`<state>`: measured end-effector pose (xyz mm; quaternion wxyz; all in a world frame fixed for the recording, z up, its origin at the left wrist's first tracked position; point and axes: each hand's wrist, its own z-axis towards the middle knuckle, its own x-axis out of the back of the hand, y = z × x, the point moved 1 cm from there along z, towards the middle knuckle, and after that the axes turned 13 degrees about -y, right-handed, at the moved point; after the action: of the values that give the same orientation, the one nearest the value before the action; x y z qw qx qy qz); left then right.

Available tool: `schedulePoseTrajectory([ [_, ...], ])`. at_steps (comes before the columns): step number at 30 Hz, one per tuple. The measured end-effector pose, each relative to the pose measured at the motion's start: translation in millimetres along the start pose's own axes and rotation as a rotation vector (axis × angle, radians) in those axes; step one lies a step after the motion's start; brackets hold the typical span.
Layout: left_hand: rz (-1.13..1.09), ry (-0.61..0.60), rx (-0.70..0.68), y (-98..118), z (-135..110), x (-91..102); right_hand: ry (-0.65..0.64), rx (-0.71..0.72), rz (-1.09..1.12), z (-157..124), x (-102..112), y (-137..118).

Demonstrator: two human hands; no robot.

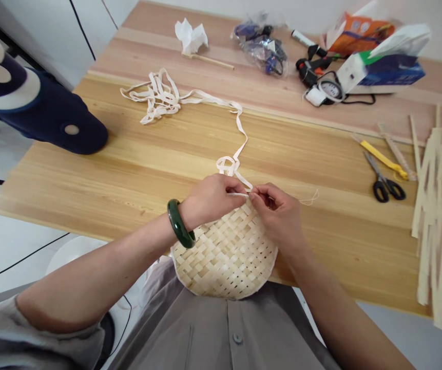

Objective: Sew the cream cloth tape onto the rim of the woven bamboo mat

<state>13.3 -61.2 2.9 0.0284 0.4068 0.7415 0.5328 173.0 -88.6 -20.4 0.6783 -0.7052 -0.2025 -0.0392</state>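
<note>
A rounded woven fan (226, 252) of pale flat strips leans between my body and the table edge, with white tape along its rim. My left hand (216, 198), a dark green bangle above the wrist, pinches the white fabric tape (241, 126) against the fan's upper edge. Right beside it, my right hand (278, 210) has thumb and fingers pressed together at the same edge; whatever sits between them is too small to make out. A thin thread (309, 199) trails off to the right of that hand. The tape runs up the table into a loose heap.
Black-handled scissors (384, 180) and a yellow strip (384, 156) lie at the right, near a stack of pale flat strips (440, 221). A tissue box (382, 72), glue gun (313, 69) and bagged items (263, 46) stand at the back. A dark blue object (62, 113) is left.
</note>
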Motion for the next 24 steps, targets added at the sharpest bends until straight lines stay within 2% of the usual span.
schedulePoseTrajectory([
  [5,0.025,-0.004,-0.023,0.7,0.3,0.6,-0.053,-0.105,0.087,2.5,1.6,5.6],
  [9,-0.007,-0.011,-0.023,0.9,0.5,0.7,-0.064,-0.112,0.095,1.8,2.8,3.7],
  [11,-0.019,-0.008,-0.006,-0.2,1.3,0.1,-0.032,-0.042,0.026,0.8,2.4,-0.7],
  [15,-0.024,0.026,0.042,-2.7,2.3,0.4,0.045,0.202,-0.225,-3.1,-0.1,-7.8],
  [17,-0.099,0.016,0.020,-2.5,1.5,1.5,0.041,0.233,-0.253,-6.0,-0.6,-7.2],
  [22,-0.146,0.001,-0.010,-1.2,-0.4,3.1,0.102,0.091,-0.088,-11.7,4.5,-2.6],
  [24,-0.150,-0.008,-0.014,-2.1,-0.1,2.0,0.087,0.029,-0.028,-11.2,6.1,-2.1],
])
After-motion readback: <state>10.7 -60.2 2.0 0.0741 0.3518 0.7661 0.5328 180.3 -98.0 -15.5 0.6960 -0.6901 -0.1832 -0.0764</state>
